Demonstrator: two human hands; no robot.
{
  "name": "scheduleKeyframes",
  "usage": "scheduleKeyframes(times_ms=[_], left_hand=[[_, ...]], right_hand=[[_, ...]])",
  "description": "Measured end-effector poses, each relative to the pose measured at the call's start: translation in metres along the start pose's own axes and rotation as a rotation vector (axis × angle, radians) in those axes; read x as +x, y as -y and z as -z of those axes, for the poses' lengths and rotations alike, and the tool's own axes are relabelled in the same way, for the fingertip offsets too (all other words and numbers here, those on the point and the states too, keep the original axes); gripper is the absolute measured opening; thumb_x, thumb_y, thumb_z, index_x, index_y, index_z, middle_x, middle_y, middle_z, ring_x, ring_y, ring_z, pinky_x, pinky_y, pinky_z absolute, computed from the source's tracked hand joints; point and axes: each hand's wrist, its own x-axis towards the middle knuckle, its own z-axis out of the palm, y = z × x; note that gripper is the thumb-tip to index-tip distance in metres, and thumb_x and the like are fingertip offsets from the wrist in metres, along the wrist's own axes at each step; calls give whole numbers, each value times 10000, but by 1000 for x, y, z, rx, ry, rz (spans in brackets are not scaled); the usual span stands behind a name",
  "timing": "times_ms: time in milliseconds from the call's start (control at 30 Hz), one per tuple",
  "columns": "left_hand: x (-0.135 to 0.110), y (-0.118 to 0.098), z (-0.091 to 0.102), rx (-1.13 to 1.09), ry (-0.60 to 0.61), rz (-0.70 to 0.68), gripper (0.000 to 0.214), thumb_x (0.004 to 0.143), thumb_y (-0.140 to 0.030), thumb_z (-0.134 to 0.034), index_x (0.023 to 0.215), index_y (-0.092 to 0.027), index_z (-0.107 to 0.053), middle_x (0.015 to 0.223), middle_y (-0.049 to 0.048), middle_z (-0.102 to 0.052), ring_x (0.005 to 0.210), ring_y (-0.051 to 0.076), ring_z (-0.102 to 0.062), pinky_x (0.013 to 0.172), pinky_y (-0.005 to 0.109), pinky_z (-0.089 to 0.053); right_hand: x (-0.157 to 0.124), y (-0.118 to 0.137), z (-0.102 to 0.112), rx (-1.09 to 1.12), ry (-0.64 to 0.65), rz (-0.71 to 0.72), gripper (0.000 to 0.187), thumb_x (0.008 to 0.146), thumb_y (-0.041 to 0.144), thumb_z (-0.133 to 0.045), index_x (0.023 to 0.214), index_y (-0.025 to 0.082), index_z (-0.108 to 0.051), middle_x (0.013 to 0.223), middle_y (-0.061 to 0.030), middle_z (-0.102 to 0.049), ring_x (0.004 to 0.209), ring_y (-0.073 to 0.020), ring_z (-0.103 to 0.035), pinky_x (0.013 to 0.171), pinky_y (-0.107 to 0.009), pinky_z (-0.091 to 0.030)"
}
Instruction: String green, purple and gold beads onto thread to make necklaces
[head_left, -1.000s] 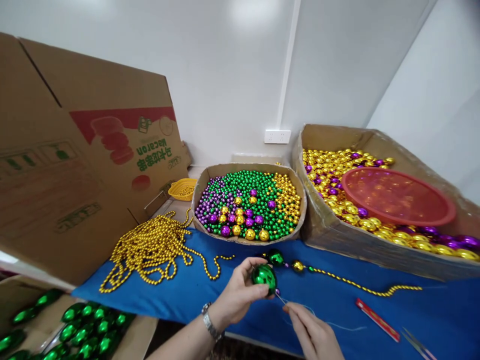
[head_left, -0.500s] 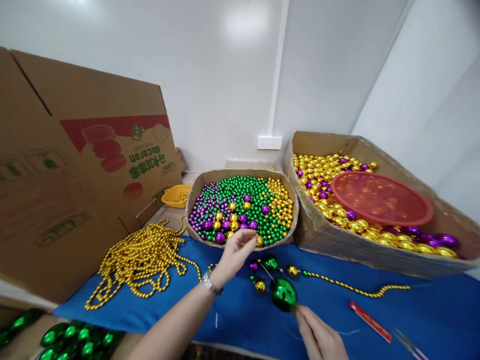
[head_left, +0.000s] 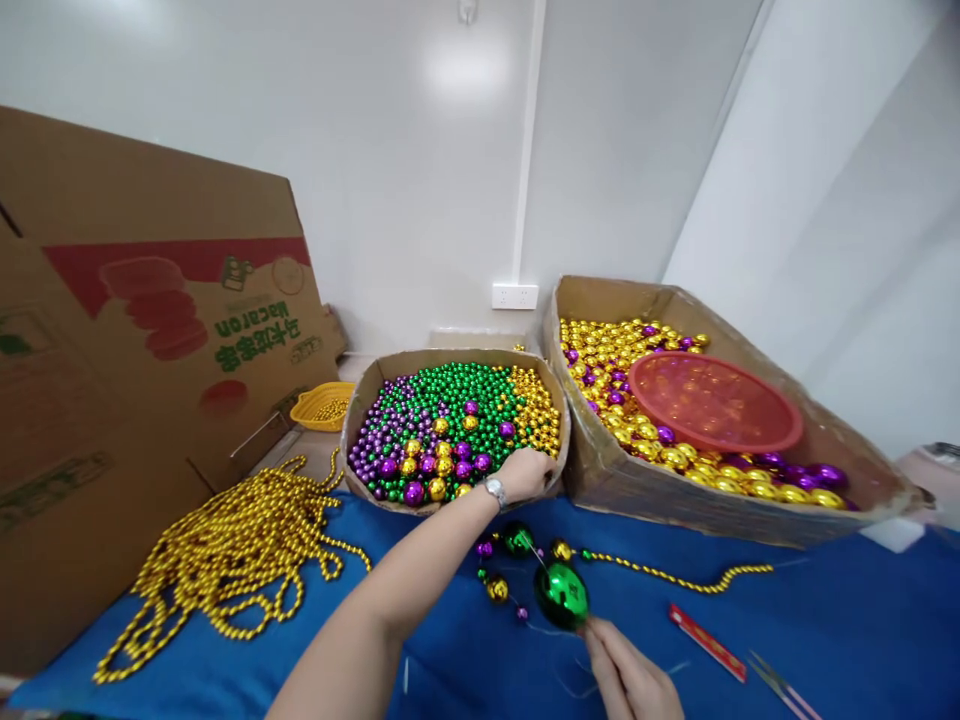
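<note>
My left hand reaches over the front right of a cardboard box of small beads. Its fingers curl down by the gold beads, and their tips are hidden. My right hand pinches the lower end of a large shiny green bead. A thin needle or wire sticks out from that bead's upper left. Close by lie a smaller green bead, a gold bead and a small purple bead on clear thread. From another gold bead, a string of tiny gold beads runs right.
Gold bead strands are heaped at left, near a yellow basket and a large carton. A big box at right holds gold and purple beads and a red tray. A red packet and tweezers lie on the blue cloth.
My left hand has moved right along the bead box and reaches down at its gold side. A small purple bead now shows on the thread below the gold one. The view has shifted right.
</note>
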Motion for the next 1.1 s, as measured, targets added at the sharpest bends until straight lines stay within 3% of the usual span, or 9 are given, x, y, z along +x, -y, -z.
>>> scheduleKeyframes(times_ms=[100, 233, 367, 467, 1100], left_hand=[[-8, -1, 8, -125, -64, 27, 165, 672, -84, -598, 776, -160, -701, 804, 94, -713, 850, 256, -642, 832, 384, -465], [-45, -10, 19, -374, -136, 72, 288, 869, -258, -474, 1069, -110, -619, 948, 128, -695, 835, 197, -660, 732, 313, -516], [-91, -24, 22, -1089, -168, 213, 259, 806, -298, -631, 994, -121, -644, 943, 114, -688, 814, 182, -667, 728, 287, -519], [-113, -32, 20, -1341, -173, 293, 240, 732, -252, -726, 924, -117, -678, 901, 96, -693, 774, 165, -666, 698, 254, -511], [-133, -37, 17, -1246, -189, 269, 237, 719, -268, -735, 913, -135, -713, 891, 86, -695, 714, 131, -630, 662, 236, -473]], right_hand=[[0, 1, 1, -18, -18, -28, 254, 954, 305, -383, 974, 191, -609, 883, -83, -723, 766, -167, -707, 655, -159, -539], [2, 2, 5, -43, -56, -87, 240, 949, 301, -393, 954, 186, -604, 862, -84, -724, 740, -170, -707, 631, -164, -534], [1, 3, 7, -59, -77, -100, 242, 948, 302, -392, 943, 185, -603, 844, -81, -727, 712, -166, -707, 626, -167, -531], [1, 4, 6, -83, -65, -76, 241, 949, 288, -388, 960, 181, -603, 866, -87, -727, 728, -164, -707, 635, -172, -534], [-7, -7, 4, -266, -70, 78, 274, 949, 247, -365, 999, 167, -622, 868, -66, -731, 758, -171, -709, 676, -231, -566]])
